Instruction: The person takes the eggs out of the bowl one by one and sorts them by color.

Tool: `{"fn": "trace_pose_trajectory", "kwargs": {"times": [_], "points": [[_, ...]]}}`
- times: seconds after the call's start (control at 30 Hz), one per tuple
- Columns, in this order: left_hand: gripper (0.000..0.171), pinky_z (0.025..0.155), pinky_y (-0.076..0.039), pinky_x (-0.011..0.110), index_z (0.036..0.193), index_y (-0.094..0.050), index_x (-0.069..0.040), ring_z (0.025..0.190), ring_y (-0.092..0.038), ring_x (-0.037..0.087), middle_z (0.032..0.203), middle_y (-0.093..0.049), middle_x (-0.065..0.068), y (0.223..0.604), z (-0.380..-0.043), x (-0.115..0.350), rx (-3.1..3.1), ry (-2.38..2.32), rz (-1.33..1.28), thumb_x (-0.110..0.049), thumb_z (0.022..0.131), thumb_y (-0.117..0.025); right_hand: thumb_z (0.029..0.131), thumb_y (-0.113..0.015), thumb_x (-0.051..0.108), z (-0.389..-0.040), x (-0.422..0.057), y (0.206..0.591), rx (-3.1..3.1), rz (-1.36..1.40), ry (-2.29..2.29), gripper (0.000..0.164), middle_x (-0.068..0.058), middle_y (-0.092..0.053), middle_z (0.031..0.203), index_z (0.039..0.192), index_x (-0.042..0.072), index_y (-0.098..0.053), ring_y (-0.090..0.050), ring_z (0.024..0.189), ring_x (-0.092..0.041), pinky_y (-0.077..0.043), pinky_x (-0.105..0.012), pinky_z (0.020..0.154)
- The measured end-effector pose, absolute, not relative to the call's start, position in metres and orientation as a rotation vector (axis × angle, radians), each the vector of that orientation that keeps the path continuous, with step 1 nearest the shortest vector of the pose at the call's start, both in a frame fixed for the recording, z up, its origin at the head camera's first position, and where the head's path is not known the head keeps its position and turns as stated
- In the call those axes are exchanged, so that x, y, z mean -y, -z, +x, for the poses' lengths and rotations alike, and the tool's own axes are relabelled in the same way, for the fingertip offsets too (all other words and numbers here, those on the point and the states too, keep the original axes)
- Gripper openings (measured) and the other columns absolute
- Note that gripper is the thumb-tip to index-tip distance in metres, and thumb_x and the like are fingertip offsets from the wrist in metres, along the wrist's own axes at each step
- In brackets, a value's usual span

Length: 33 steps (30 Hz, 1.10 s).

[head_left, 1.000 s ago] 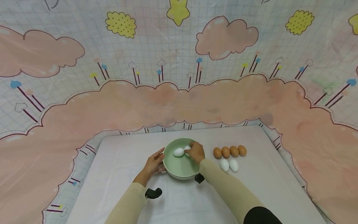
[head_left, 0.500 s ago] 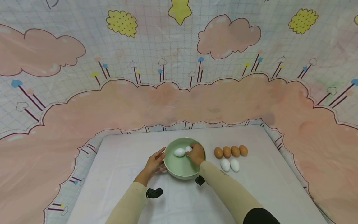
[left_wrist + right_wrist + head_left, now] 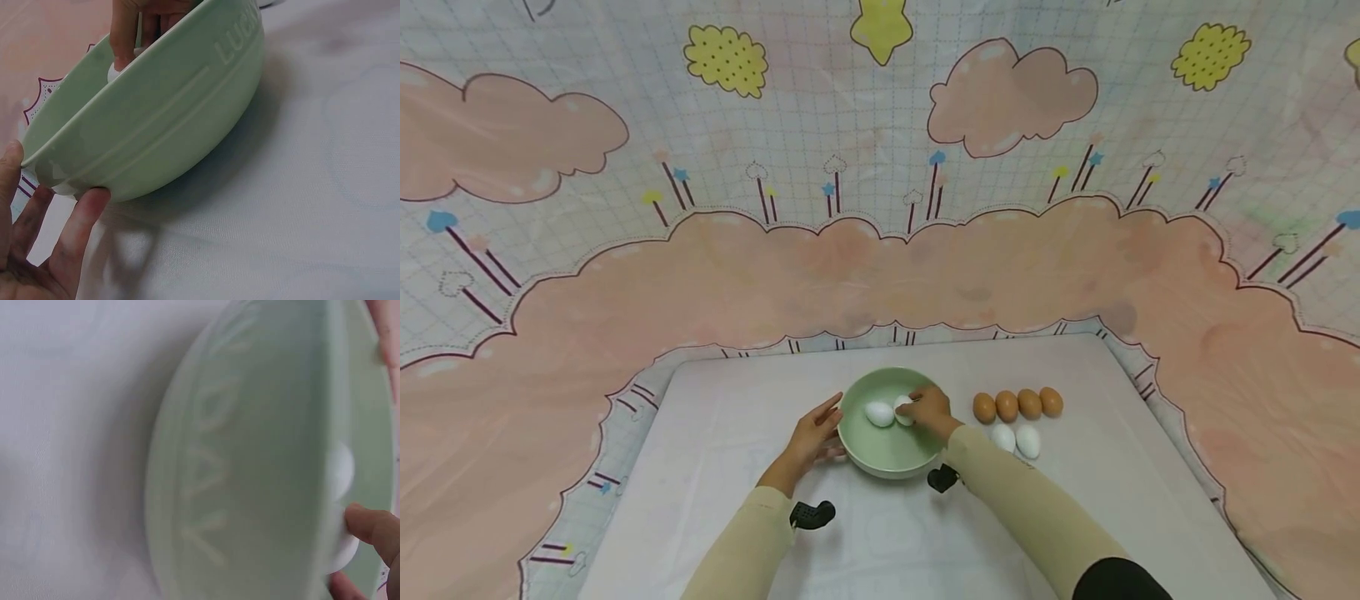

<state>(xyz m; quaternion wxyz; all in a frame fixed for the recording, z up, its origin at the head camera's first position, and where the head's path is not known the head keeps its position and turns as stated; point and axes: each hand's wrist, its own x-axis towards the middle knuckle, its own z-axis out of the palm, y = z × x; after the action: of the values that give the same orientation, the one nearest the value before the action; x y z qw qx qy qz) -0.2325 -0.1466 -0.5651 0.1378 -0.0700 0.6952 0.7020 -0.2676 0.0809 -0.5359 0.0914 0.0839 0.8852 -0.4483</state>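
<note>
A person's right hand (image 3: 929, 408) reaches down into a pale green bowl (image 3: 880, 454) at the middle of a white table (image 3: 700, 467), fingertips curled around a white egg (image 3: 903, 410) low against the bowl's far-right inner wall; a second white egg (image 3: 879, 413) lies just beside it toward the left hand, its long axis running roughly left to right. The left hand (image 3: 814, 437) rests with straight, relaxed fingers against the bowl's outer left wall, steadying it and holding nothing. To the right of the bowl, nearer the right arm, four brown eggs (image 3: 1012, 405) sit in a row, with two more white eggs (image 3: 1017, 439) just in front of them
</note>
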Motion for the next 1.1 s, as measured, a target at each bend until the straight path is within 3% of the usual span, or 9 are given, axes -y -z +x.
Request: {"fn": "trace_pose_trajectory", "kwargs": {"times": [0.13, 0.27, 0.53, 1.1], "points": [[0.049, 0.077, -0.063, 0.046, 0.151, -0.042, -0.018, 0.115, -0.060, 0.040, 0.151, -0.039, 0.023, 0.566, -0.233, 0.146, -2.010, -2.032, -0.212, -0.020, 0.103, -0.053, 0.083, -0.078, 0.015, -0.266, -0.085, 0.529, -2.439, 0.326, 1.445, 0.050, -0.023, -0.064, 0.123, 0.125, -0.007, -0.063, -0.069, 0.084, -0.022, -0.062, -0.029, 0.071], [0.050, 0.077, -0.063, 0.046, 0.151, -0.041, -0.017, 0.116, -0.059, 0.042, 0.152, -0.038, 0.024, 0.566, -0.233, 0.147, -2.008, -2.031, -0.195, -0.020, 0.103, -0.053, 0.083, -0.076, 0.009, -0.266, -0.089, 0.524, -2.251, 0.391, 1.560, 0.050, -0.025, -0.062, 0.122, 0.127, -0.009, -0.060, -0.069, 0.081, -0.020, -0.063, -0.032, 0.076], [0.051, 0.078, -0.062, 0.047, 0.153, -0.038, -0.016, 0.122, -0.054, 0.047, 0.152, -0.036, 0.025, 0.563, -0.232, 0.147, -1.999, -2.027, -0.176, -0.022, 0.103, -0.052, 0.085, -0.071, -0.003, -0.259, -0.096, 0.515, -1.981, 0.379, 1.715, 0.042, -0.018, -0.061, 0.107, 0.124, -0.012, -0.056, -0.064, 0.085, -0.020, -0.063, -0.034, 0.079], [0.049, 0.077, -0.062, 0.046, 0.151, -0.041, -0.019, 0.122, -0.054, 0.048, 0.152, -0.038, 0.023, 0.563, -0.233, 0.145, -2.023, -2.009, -0.223, -0.021, 0.104, -0.052, 0.087, -0.068, -0.004, -0.239, -0.120, 0.504, -1.853, 0.206, 1.686, 0.044, -0.021, -0.059, 0.113, 0.127, -0.013, -0.050, -0.066, 0.087, -0.024, -0.063, -0.034, 0.078]]}}
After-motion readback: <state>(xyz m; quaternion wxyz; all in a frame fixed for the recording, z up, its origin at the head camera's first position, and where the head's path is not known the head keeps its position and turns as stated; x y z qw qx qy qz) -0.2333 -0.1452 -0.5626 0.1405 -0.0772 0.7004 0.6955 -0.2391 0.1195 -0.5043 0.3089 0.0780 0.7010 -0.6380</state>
